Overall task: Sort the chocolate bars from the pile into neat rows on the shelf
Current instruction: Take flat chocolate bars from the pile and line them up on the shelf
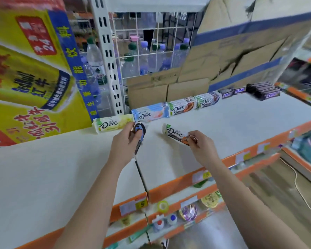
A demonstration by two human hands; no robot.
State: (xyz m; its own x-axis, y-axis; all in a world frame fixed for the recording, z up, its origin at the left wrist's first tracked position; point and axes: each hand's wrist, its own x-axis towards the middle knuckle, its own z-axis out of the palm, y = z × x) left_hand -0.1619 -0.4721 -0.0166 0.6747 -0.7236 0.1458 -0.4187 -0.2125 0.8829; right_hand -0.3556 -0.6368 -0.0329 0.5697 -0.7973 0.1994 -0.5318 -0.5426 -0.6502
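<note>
My left hand [125, 141] grips a blue-and-brown chocolate bar [139, 136], tilted on edge above the white shelf [61, 168]. My right hand [200, 145] pinches the orange end of a white-and-brown Dove bar [174, 134], whose other end lies near the shelf surface. Along the back of the shelf runs a row of bars: a yellow-green Dove bar [112, 124], a stack of light-blue ones [151, 113], an orange-marked stack [182, 106], a purple-brown stack [207, 100], and dark purple bars [263, 91] at the far right.
A big yellow drink carton [31, 72] stands at the left on the shelf. Flattened cardboard [214, 69] leans behind the row. Water bottles [142, 60] sit behind a wire grid. Orange-edged lower shelves [178, 211] hold small goods.
</note>
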